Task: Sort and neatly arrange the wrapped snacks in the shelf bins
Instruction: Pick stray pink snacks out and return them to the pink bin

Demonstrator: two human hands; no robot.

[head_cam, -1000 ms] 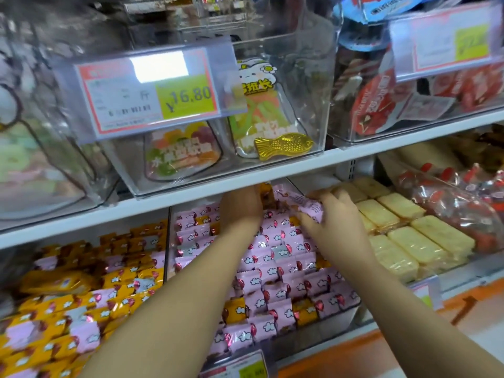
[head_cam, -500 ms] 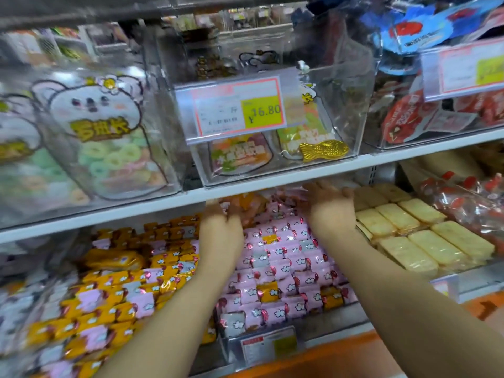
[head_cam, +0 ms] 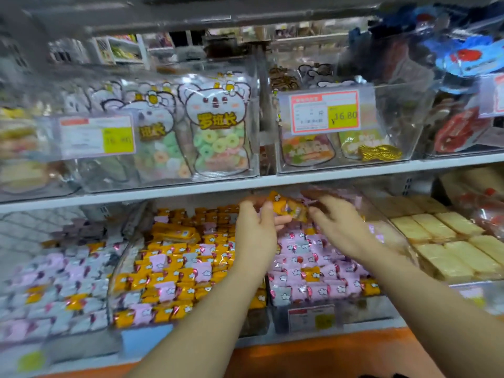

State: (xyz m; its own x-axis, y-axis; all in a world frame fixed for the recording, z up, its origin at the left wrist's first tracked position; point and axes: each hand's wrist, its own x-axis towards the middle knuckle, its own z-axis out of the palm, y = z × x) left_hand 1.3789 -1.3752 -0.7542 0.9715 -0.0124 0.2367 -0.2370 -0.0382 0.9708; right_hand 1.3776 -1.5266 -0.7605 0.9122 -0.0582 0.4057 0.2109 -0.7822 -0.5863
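We take the pink bin [head_cam: 313, 317] as landmark, the clear bin on the lower shelf holding mostly pink wrapped snacks [head_cam: 302, 249]. At its front row a few orange packs [head_cam: 311, 274] sit among the pink, so sorting here reads as partly done, not finished. Just left of it, the orange bin [head_cam: 163, 301] is mostly orange, with stray pink packs [head_cam: 159, 261] scattered through it; that one needs a pass too. Further left, a third bin [head_cam: 54, 290] of pale and pink packs with a few orange ones is too blurred to judge.

Toward the back of the pink bin, our left hand [head_cam: 255, 227] has its grip curled around an orange pack [head_cam: 286, 207], held up near the shelf edge. Our right hand [head_cam: 343, 225] is spread wide over the pink packs, grip loose; we cannot tell if it holds anything.

Room: the white upper shelf edge [head_cam: 191, 188] runs just above both hands, so lift clearance at the back is tight. The divider wall between pink and orange bins lies under our left wrist; the pack must cross it. Right of the pink bin, yellow wafer bars [head_cam: 450, 246] sit near our right forearm. Above the shelf edge, gummy bags [head_cam: 218, 132] and a price tag [head_cam: 324, 113] stay out of reach of the work.
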